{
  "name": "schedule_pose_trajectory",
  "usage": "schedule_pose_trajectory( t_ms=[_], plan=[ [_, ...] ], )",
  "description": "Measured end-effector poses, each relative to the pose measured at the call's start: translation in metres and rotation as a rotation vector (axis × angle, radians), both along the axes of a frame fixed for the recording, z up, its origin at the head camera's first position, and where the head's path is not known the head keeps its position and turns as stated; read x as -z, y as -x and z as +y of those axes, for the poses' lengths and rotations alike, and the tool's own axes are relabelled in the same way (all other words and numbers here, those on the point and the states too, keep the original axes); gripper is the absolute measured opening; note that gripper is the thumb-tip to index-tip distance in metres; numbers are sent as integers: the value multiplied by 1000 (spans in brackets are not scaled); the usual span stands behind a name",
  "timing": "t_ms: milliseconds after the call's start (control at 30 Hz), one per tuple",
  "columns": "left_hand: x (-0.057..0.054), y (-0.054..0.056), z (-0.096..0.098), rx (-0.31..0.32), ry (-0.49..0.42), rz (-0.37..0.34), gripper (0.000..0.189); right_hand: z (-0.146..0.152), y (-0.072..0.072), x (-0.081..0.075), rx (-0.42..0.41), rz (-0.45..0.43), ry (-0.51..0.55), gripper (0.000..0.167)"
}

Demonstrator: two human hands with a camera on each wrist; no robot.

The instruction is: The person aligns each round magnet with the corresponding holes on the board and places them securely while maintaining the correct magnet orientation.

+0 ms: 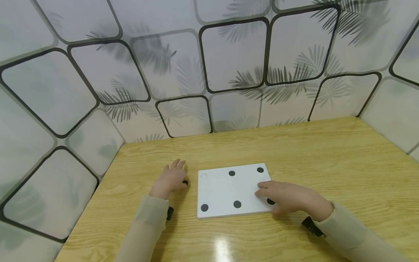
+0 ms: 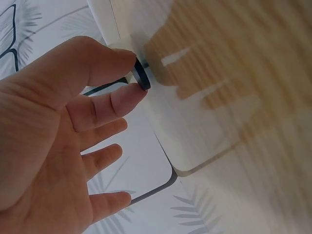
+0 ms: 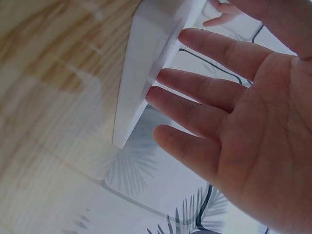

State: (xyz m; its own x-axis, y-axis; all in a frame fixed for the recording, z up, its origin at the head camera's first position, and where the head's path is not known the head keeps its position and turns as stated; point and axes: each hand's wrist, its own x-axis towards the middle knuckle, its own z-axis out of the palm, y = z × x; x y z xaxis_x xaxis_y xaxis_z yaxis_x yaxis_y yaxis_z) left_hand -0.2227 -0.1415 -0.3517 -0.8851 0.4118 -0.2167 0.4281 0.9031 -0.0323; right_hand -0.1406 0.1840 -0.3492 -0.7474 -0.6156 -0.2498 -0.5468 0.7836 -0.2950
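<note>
A flat white board [image 1: 217, 191] lies on the wooden table with several black discs on it, among them a disc [image 1: 237, 204] at the middle of its near edge. Its far left corner bears only a faint round mark [image 1: 204, 176]. Left of the board, my left hand [image 1: 171, 179] pinches a small black disc [image 2: 141, 75] between thumb and index finger, the other fingers spread. My right hand [image 1: 291, 196] is at the board's right end, fingers extended over its edge and partly covering one disc [image 1: 270, 201]. In the right wrist view, the fingertips [image 3: 168, 75] are close to the board; contact is unclear.
The wooden table [image 1: 311, 156] has a glossy surface and meets a wall [image 1: 235, 54] with leaf and rounded-square patterns at the back and sides. A dark wrist strap [image 1: 312, 226] shows at the right sleeve, another [image 1: 170, 213] at the left.
</note>
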Motion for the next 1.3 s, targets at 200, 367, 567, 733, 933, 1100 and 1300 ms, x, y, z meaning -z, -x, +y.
schedule_pose_trajectory(
  t_ms=[200,367,567,733,933,1100,1300],
  plan=[
    [-3,1,5,17,-26,24,28,0,0,0,3,9,3,55],
    [-5,3,11,32,-45,33,27,0,0,1,8,6,-1,55],
    [-5,7,15,47,-42,42,27,0,1,0,10,4,-6,55],
    [-3,10,20,48,-33,49,26,0,0,1,13,1,-9,55],
    [-4,11,26,59,-23,57,24,-1,0,0,17,-3,-12,56],
    [-6,11,32,81,-19,72,23,0,1,1,16,0,-14,56],
    [-8,11,38,84,-30,65,25,0,1,1,12,-5,-12,56]
  ],
)
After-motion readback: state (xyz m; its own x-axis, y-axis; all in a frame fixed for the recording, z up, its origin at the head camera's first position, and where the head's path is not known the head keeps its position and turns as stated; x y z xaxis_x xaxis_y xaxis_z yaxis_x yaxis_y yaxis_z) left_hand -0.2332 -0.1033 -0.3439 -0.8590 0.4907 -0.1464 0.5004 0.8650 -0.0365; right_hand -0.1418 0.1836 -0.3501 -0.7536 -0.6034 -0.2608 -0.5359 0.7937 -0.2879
